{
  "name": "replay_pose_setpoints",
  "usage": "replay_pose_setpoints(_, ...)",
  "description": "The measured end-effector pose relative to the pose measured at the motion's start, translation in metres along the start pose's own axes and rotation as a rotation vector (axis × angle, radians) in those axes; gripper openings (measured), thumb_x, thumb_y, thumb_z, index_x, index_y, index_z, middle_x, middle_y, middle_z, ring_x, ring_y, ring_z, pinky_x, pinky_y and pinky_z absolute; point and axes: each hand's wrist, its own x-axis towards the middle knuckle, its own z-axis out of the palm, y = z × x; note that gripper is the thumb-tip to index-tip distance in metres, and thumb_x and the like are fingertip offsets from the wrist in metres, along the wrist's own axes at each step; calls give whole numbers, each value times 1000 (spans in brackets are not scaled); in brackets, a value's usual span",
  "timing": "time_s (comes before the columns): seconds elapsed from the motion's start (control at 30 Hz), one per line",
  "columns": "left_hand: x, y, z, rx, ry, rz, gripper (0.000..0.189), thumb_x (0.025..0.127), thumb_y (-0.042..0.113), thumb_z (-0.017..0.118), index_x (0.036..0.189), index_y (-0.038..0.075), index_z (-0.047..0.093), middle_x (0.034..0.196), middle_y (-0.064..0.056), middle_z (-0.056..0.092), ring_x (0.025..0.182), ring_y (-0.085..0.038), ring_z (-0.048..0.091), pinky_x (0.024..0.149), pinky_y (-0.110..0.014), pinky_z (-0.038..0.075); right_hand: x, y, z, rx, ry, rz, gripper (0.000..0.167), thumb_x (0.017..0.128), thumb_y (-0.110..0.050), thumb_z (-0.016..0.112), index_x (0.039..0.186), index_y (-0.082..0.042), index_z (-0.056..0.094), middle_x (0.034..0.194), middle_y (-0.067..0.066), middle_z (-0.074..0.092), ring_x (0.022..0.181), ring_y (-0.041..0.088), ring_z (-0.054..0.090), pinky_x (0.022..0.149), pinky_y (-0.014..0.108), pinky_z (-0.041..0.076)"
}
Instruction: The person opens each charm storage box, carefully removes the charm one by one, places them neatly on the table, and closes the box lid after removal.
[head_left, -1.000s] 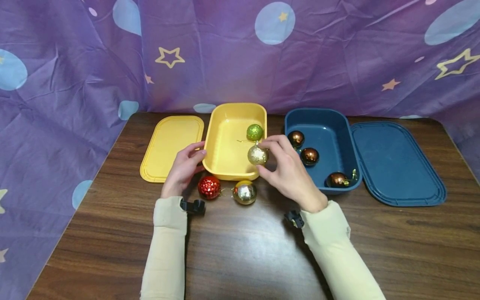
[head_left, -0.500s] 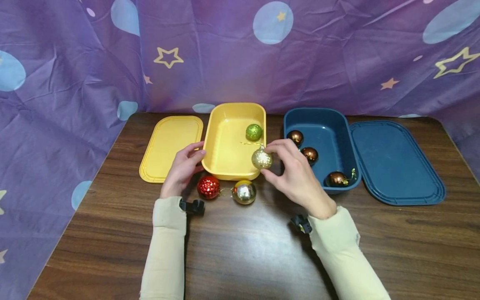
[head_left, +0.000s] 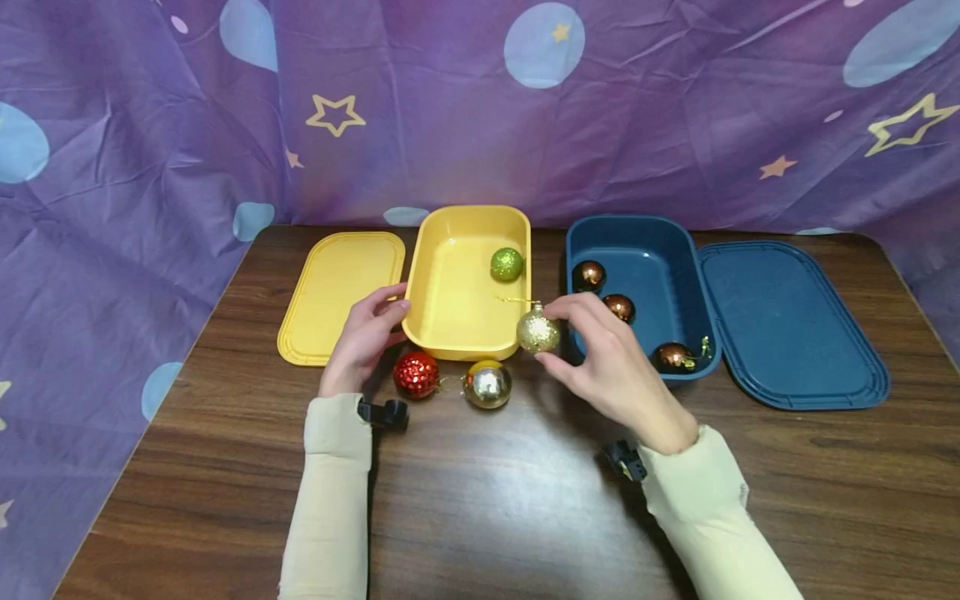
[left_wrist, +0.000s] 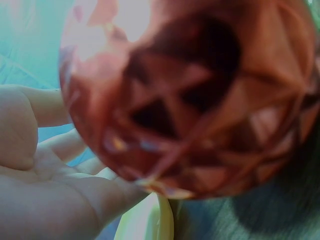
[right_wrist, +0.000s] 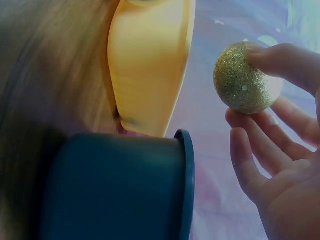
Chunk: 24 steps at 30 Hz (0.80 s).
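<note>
My right hand [head_left: 618, 367] pinches a gold glitter Christmas ball [head_left: 537, 332] between thumb and fingertips. The ball hangs at the front right corner of the yellow box [head_left: 453, 292], its gold string reaching left over the rim. In the right wrist view the glitter ball [right_wrist: 245, 79] is clear of both boxes. A green glitter ball [head_left: 507, 264] lies inside the yellow box. My left hand [head_left: 363, 337] rests against that box's left side, fingers relaxed. Before the box lie a red faceted ball [head_left: 416, 375] and a shiny gold ball [head_left: 487, 385]. The red ball [left_wrist: 190, 100] fills much of the left wrist view.
Right of the yellow box, a blue box [head_left: 652, 292] holds three brown balls [head_left: 672, 357]. A yellow lid [head_left: 341, 300] lies at the left and a blue lid [head_left: 795, 325] at the right. Behind the wooden table [head_left: 487, 500] hangs a purple cloth [head_left: 450, 100].
My right hand has carried the gold glitter ball to the right and toward me, from over the yellow box to its front right corner. The left hand stays at the box's side.
</note>
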Motion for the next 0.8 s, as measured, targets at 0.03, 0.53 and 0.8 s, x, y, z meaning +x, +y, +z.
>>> replay_pose_setpoints(0.03,0,0,0,-2,-1,-1,44,101,13,47,144,7,42,136,-22,52,117,-25,53,89,-35,51,-2,0,-1,2,-4,-2,43,74,-12,82,111,-3,62,115,8,62,107,23,58,90,39,49)
replay_pose_setpoints(0.53,-1,0,1,14,2,8,44,101,13,47,144,6,43,136,-22,52,111,-21,54,80,-27,51,-19,-2,-18,-7,-26,-21,45,74,-12,81,114,-6,62,115,7,60,104,21,58,85,32,49)
replay_pose_setpoints(0.8,0,-1,-1,17,3,1,44,101,14,47,145,7,43,137,-21,52,114,-22,54,85,-31,51,-30,-2,-21,-23,-80,-22,48,73,-11,81,116,-6,62,115,7,59,104,21,59,89,39,51)
